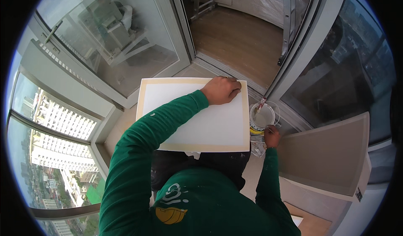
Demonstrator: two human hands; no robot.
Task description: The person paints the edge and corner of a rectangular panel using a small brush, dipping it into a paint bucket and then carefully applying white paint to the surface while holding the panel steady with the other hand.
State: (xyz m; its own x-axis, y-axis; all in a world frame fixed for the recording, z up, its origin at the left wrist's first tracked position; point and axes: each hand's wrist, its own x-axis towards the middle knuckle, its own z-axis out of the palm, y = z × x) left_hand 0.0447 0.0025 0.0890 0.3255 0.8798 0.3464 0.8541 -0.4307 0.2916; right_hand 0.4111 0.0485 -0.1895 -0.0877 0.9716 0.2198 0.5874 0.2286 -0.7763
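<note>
Across my lap lies a white rectangular panel (193,122), with strips of cream masking tape along its edges. My left arm reaches over it. My left hand (220,90) is closed, its curled fingers at the panel's far right corner, seemingly gripping the edge; the fingertips are partly hidden. On my right stands a white paint bucket (264,117) with a wire handle. A paintbrush (262,103) leans in it, handle up. My right hand (272,136) is closed at the bucket's near right rim; whether rim or handle is in the fingers is hard to see.
Behind the panel, an open doorway leads to a wooden floor (239,38) with a ladder (288,21). A glass door (121,38) stands at left. A large framed panel (325,156) leans at right. Crumpled plastic (258,145) lies below the bucket. Curved windows (54,143) bound the left.
</note>
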